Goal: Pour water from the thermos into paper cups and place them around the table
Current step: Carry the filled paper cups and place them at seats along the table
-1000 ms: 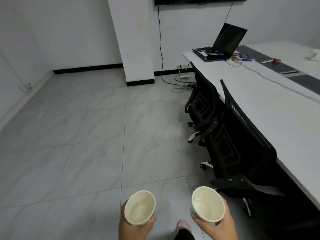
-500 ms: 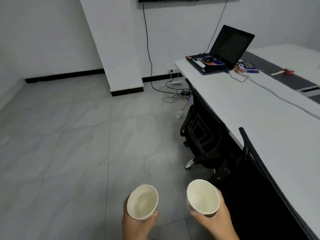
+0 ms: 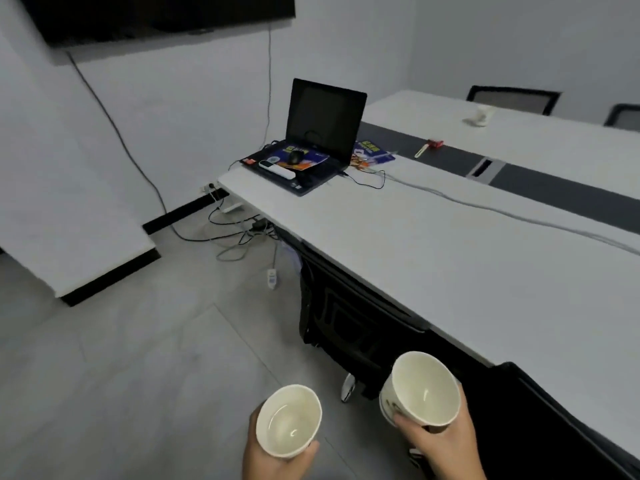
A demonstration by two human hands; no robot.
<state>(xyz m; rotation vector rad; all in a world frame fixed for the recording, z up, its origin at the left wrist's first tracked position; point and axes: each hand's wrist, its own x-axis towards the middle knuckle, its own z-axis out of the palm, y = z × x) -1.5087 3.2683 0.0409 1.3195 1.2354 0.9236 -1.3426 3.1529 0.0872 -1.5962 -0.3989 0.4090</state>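
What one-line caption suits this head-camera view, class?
Left hand and right hand each carry a paper cup beside the long white table.

- The left hand [image 3: 273,459] is bare: no glove, ring or watch shows.
- The right hand [image 3: 441,445] is bare too.
- No sleeve shows at either wrist, down to the frame edge.

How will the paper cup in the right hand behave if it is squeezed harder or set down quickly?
The paper cup looks thin-walled, so it probably dents easily. It is open-topped and seems to hold water, so a jolt may spill. The right hand wraps its lower wall.
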